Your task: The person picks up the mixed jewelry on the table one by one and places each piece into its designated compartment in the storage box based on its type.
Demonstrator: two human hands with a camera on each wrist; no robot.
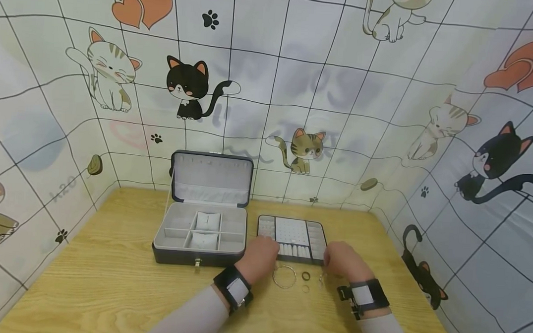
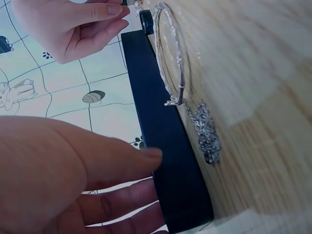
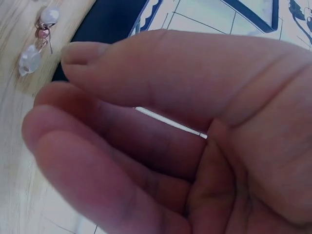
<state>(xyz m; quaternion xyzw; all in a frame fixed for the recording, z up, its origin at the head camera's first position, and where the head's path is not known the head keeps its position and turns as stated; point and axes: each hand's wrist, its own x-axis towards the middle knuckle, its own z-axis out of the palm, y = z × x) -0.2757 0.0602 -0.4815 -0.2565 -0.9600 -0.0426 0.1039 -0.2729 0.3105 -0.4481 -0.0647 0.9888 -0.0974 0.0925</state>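
One dark-edged tray (image 1: 300, 261) is lying on the counter (image 1: 110, 259), its long axis running from left hand (image 1: 260, 258) to right hand (image 1: 346, 260). The left hand is pinching the near-left corner, thumb against the front wall; the right hand's fingers are curling at the right end, whether gripping I cannot tell.

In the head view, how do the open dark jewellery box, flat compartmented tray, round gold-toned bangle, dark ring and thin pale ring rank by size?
1. Jewellery box
2. Tray
3. Bangle
4. Dark ring, thin pale ring: too alike to rank
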